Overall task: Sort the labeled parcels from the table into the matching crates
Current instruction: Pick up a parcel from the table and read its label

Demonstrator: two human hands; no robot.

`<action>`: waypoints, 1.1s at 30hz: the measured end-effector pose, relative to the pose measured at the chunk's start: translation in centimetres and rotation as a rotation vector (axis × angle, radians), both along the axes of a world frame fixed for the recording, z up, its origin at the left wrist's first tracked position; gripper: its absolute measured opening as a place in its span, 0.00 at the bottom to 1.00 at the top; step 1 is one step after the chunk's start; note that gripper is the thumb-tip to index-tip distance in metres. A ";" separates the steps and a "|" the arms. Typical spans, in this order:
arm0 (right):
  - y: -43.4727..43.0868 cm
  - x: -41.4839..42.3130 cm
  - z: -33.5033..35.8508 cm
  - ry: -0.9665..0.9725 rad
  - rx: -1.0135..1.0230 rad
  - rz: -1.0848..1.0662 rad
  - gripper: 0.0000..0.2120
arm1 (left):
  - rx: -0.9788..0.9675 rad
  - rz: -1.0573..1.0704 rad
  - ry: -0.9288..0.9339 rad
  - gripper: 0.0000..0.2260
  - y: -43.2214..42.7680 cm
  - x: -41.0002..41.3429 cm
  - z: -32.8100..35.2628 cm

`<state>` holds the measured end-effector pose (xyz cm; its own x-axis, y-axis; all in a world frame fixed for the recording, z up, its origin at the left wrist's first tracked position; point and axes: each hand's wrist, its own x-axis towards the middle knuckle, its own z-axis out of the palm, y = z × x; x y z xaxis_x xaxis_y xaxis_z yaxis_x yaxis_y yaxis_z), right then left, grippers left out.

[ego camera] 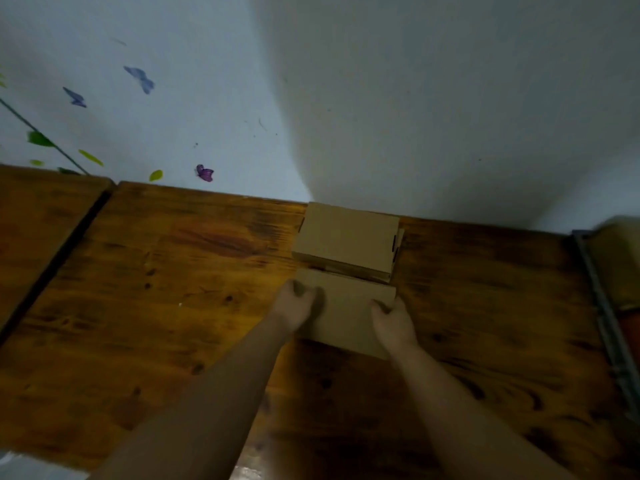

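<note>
A plain brown cardboard parcel [346, 313] lies flat on the wooden table [156, 289], near its middle. My left hand [294, 304] grips the parcel's left edge, fingers curled over it. My right hand [393, 322] grips its right edge the same way. No label shows on its top face. Right behind it, against the wall, stands a small stack of similar cardboard parcels [346, 239]. The picture is dim and a little blurred.
At the far right edge a grey crate rim [604, 317] shows, with something brown and orange inside. A second wooden table [38, 220] adjoins on the left across a dark gap. The white wall behind carries butterfly and leaf stickers.
</note>
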<state>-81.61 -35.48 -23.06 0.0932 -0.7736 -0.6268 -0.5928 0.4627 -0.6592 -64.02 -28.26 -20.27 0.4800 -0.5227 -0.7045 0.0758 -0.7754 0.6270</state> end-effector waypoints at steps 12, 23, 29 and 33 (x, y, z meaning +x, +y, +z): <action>9.6 3.3 9.1 -0.090 -0.245 -0.209 0.24 | -0.221 0.087 0.027 0.34 7.5 4.3 4.3; 11.8 6.5 15.7 -0.194 -0.365 -0.298 0.29 | -0.641 0.010 -0.148 0.20 11.8 7.3 10.5; 11.6 6.9 18.9 -0.301 -0.486 -0.416 0.18 | -0.793 0.088 -0.204 0.22 11.6 5.8 13.3; 11.3 5.5 20.8 -0.323 -0.632 -0.422 0.21 | -0.640 0.092 0.041 0.27 10.0 4.1 15.8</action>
